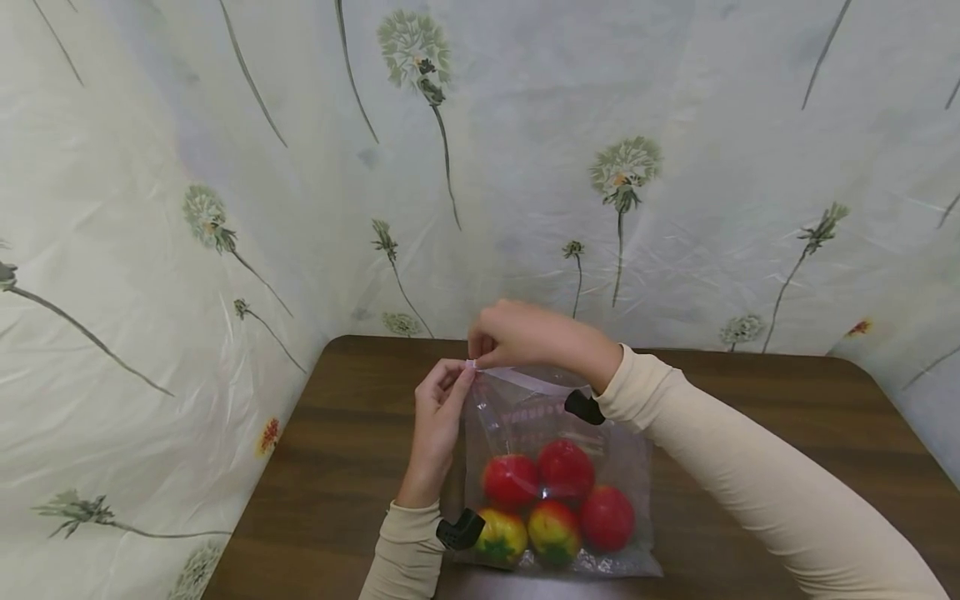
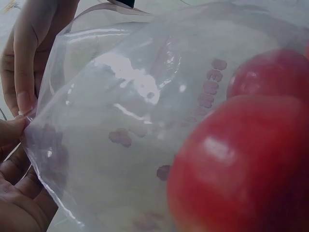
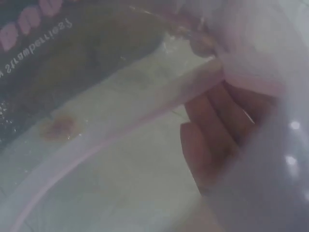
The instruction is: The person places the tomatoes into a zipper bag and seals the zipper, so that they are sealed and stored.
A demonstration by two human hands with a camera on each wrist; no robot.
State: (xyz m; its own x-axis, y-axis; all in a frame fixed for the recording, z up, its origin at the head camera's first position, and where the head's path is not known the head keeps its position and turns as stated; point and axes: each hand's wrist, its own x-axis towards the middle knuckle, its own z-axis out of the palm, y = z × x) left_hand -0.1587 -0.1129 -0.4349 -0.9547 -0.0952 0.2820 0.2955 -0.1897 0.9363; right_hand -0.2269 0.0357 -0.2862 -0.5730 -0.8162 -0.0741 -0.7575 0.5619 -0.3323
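A clear zip bag (image 1: 633, 467) with pink lettering and a pale pink zip strip (image 1: 532, 382) holds several round fruits, some red (image 1: 566, 469) and some yellow and red (image 1: 553, 532). At the bag's upper left corner my left hand (image 1: 437, 408) pinches the edge between thumb and fingers. Just beside it, my right hand (image 1: 517, 329) pinches the same corner from above, close to a small pale slider (image 1: 471, 364). Through the film in the left wrist view, a large red fruit (image 2: 231, 169) hides part of the bag. Blur softens the right wrist view.
The bag lies on a dark brown wooden table (image 1: 352, 450). Behind and to the left hangs a pale sheet (image 1: 510, 183) printed with dandelions. Black wrist cameras (image 1: 461, 530) sit on both cream sleeves (image 1: 720, 433), above parts of the bag.
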